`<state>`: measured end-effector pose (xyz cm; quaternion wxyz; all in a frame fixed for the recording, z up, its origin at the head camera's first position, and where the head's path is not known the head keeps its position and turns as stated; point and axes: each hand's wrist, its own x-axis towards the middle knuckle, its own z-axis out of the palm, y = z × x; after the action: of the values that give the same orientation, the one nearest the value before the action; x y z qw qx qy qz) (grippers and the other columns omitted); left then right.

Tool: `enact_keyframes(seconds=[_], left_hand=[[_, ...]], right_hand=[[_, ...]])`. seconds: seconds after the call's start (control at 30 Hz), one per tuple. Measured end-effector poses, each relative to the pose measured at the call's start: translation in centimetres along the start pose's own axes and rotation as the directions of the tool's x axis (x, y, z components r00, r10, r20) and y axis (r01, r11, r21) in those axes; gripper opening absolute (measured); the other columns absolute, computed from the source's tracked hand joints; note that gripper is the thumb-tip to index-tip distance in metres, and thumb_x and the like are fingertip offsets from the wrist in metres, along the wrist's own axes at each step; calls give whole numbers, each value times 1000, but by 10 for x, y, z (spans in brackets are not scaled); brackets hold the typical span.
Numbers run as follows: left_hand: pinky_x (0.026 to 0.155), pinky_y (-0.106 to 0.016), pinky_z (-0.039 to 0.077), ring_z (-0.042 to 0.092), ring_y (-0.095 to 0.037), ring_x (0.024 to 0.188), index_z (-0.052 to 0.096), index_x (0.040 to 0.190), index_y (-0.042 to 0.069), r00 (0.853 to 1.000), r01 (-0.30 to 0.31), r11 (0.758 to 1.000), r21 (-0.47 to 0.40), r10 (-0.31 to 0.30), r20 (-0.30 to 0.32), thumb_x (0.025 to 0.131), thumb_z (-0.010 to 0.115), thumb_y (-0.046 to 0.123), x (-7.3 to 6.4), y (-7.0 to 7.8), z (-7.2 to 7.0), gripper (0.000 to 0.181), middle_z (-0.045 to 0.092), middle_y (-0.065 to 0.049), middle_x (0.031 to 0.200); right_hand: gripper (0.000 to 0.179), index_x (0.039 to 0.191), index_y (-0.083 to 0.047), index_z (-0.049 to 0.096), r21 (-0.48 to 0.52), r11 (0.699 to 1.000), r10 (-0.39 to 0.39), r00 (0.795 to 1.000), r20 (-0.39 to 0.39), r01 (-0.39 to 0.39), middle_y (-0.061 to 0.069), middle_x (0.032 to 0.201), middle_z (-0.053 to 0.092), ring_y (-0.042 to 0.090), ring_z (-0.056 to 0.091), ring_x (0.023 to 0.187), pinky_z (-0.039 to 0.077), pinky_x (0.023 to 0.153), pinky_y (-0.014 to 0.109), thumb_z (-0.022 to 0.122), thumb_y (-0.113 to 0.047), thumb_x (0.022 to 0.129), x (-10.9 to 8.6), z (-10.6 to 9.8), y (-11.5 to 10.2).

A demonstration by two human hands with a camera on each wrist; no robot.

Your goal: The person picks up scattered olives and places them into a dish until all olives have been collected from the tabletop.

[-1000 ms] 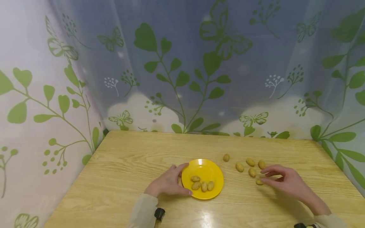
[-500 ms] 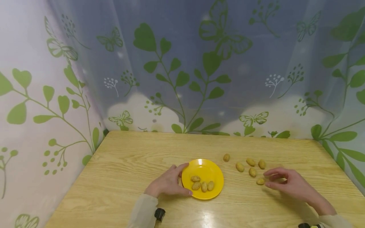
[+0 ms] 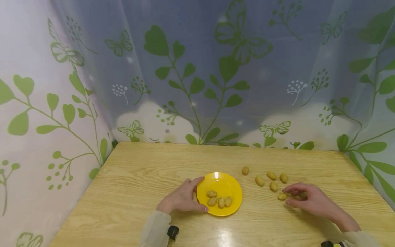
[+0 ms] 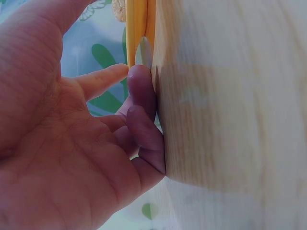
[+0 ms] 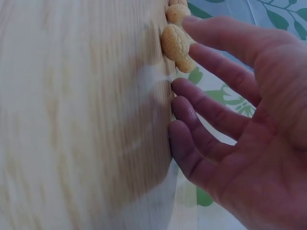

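Observation:
A yellow plate (image 3: 231, 181) sits on the table, holding several tan, oval nuts (image 3: 221, 202) with wrinkled shells. My left hand (image 3: 183, 197) grips its left rim, thumb at the near side and index finger at the far side. In the left wrist view the index fingertip meets the plate edge (image 4: 136, 28), and the other fingers bend low by the tabletop. My right hand (image 3: 311, 199) is beside the nearest loose nut (image 3: 282, 196), thumb and index finger spread near it. The right wrist view shows that nut (image 5: 175, 43) by the fingertips, the other fingers resting along the wood.
Several more nuts (image 3: 273, 186) lie loose between the plate and my right hand, one (image 3: 245, 170) farther back. The pale wooden table (image 3: 139, 164) ends at a curtain (image 3: 197, 85) with green leaves and butterflies.
My right hand drew back slightly to the right from the nearest nut, then came back toward it. That nut shifted a little to the right. The left hand and plate stay put.

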<state>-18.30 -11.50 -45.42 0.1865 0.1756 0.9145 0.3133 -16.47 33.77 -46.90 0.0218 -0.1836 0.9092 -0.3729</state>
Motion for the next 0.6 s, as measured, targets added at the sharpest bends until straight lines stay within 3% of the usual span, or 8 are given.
enact_keyframes(seconds=[0.3,0.6], left_hand=[[94,-44,49,53,-16,104,33,160,22,1000,7,1000,-8,-7,3,72,88,48,0,0,0,108,54,-4,118],[89,-40,49,52,-15,100,33,160,21,1000,4,1000,-3,-4,2,72,88,48,0,-1,0,107,53,-2,115]], right_hand=[[25,110,-21,76,-66,998,16,1000,-6,-17,1,108,69,-4,55,89,48,69,22,83,-25,86,3,3,-3],[22,109,-24,76,-86,996,17,1000,21,-16,1,110,70,-3,58,91,50,72,24,81,-27,88,5,2,-5]])
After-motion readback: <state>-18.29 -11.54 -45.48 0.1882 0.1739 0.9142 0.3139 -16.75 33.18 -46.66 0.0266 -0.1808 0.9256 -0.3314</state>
